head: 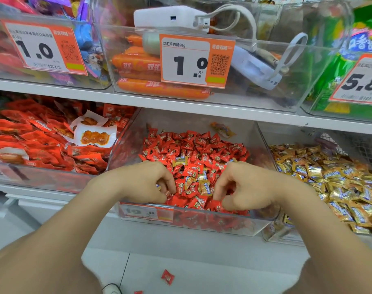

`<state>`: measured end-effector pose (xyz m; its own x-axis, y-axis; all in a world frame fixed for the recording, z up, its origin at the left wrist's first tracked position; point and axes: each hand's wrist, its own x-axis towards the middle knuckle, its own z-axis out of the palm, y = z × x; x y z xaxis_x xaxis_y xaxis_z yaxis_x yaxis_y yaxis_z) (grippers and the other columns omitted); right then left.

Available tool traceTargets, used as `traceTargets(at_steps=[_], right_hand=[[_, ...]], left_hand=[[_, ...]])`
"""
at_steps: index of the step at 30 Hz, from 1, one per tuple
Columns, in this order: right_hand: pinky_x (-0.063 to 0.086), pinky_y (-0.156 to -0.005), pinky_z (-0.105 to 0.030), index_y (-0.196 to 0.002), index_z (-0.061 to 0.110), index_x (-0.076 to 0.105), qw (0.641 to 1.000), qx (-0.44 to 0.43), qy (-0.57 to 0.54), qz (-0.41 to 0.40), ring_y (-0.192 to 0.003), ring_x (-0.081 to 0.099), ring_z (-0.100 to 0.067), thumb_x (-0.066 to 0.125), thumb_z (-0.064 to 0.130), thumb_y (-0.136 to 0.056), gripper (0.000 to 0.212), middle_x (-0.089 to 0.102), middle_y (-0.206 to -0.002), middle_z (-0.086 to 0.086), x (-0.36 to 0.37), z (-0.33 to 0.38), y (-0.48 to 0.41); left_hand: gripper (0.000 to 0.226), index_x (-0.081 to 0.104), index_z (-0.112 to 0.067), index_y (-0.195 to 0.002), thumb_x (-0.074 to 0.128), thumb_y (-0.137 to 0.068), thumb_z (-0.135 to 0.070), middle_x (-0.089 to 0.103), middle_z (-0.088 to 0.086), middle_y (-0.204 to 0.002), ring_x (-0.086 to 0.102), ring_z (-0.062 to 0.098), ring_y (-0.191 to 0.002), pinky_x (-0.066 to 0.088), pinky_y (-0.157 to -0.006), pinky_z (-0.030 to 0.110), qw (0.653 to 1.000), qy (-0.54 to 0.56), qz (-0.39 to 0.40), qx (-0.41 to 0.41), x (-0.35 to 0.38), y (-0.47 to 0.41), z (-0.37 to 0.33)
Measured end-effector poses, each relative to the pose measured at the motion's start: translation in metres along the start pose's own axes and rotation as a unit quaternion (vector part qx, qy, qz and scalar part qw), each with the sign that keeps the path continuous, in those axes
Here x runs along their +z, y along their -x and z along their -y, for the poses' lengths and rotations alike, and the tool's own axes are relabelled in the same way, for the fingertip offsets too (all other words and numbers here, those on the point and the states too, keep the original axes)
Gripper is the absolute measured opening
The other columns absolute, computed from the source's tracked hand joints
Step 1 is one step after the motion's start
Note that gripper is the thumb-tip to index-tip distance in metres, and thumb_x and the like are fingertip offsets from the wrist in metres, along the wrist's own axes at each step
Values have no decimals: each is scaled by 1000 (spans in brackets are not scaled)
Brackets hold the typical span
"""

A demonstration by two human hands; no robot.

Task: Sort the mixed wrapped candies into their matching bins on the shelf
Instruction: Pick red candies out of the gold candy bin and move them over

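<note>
We find both hands in the middle clear plastic bin (pixel 202 224) on the lower shelf, on its heap of small red wrapped candies (pixel 191 149). Stray gold wrapped candies (pixel 204 186) lie between the hands. The left hand (pixel 144 183) curls its fingers into the heap; whether they clamp a piece we cannot tell. The right hand (pixel 244 185) pinches one red wrapped candy (pixel 217 205) between thumb and forefinger, near the front rim.
</note>
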<state>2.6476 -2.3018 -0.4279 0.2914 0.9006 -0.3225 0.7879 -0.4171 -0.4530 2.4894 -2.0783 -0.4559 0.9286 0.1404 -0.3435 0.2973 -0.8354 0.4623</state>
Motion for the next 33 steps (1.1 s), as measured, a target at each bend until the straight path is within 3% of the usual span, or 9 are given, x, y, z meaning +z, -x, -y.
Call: traceTargets(at_steps=[2, 6, 8, 11, 14, 18, 24, 30, 33], right_hand=[[47, -56, -17, -80, 14, 82, 999, 15, -10, -47, -52, 57, 0, 64, 11, -85, 18, 73, -67, 5, -2, 0, 3], [61, -73, -36, -78, 27, 74, 972, 39, 34, -230, -61, 64, -3, 59, 20, -85, 18, 73, -69, 10, 4, -8, -16], [61, -78, -37, -88, 31, 72, 974, 42, 48, -218, -69, 65, 0, 69, 33, -86, 4, 71, -72, 15, 14, -9, -28], [59, -73, -38, -94, 27, 71, 975, 56, 124, -174, -84, 64, -15, 75, 55, -84, 30, 67, -83, 11, 27, -5, -41], [55, -75, -38, -108, 23, 68, 973, 46, 155, -164, -96, 63, -22, 79, 53, -83, 40, 63, -101, 4, 37, -2, -51], [46, -75, -35, -133, 25, 62, 979, 57, 153, -119, -112, 61, -23, 80, 48, -87, 55, 65, -119, 1, 39, -3, -57], [54, -81, -40, -100, 31, 70, 991, 38, 16, -130, -87, 57, -15, 73, 32, -97, 4, 66, -96, 0, 30, -12, -49], [47, -56, -32, -103, 28, 69, 969, 15, -179, -171, -60, 55, -30, 61, 26, -106, 9, 80, -87, 8, 16, -18, -37], [42, -50, -28, -101, 26, 71, 959, 37, -185, -213, -52, 48, -17, 55, 26, -108, 17, 79, -81, 6, 14, -18, -36]], left_hand=[[18, 77, -29, -97, 61, -95, -20, 74, -7, -84, 62, 1, -66, 49, -64, 19, 1000, -3, -8, 1, 0, -2, -5], [34, 53, -10, -75, 44, -103, -27, 52, -1, -64, 42, 14, -55, 37, -56, 33, 991, -26, -130, 4, 5, -14, -16], [39, 52, -9, -74, 47, -106, -31, 48, -5, -57, 42, 14, -53, 40, -59, 37, 979, -26, -201, 25, 9, -24, -19], [26, 59, -24, -86, 51, -107, -38, 58, -8, -63, 51, 7, -62, 51, -72, 41, 971, -55, -226, 59, 16, -39, -18], [15, 62, -27, -94, 62, -102, -39, 63, -8, -81, 61, 15, -77, 55, -77, 44, 981, -71, -173, 48, 25, -48, -18], [36, 64, -17, -98, 75, -91, -50, 57, 1, -96, 61, 25, -87, 56, -78, 45, 982, -104, -161, 3, 32, -54, -18], [17, 75, -19, -83, 80, -89, -34, 71, -5, -84, 65, 14, -83, 55, -76, 34, 986, -70, -152, -6, 23, -49, -13], [7, 79, -18, -87, 77, -86, -25, 75, -8, -77, 70, 9, -77, 59, -75, 32, 993, -21, -118, -16, 18, -39, -15], [30, 75, -9, -79, 63, -91, -33, 73, 7, -70, 65, 17, -62, 60, -69, 42, 991, -9, -132, -33, 14, -36, -15]])
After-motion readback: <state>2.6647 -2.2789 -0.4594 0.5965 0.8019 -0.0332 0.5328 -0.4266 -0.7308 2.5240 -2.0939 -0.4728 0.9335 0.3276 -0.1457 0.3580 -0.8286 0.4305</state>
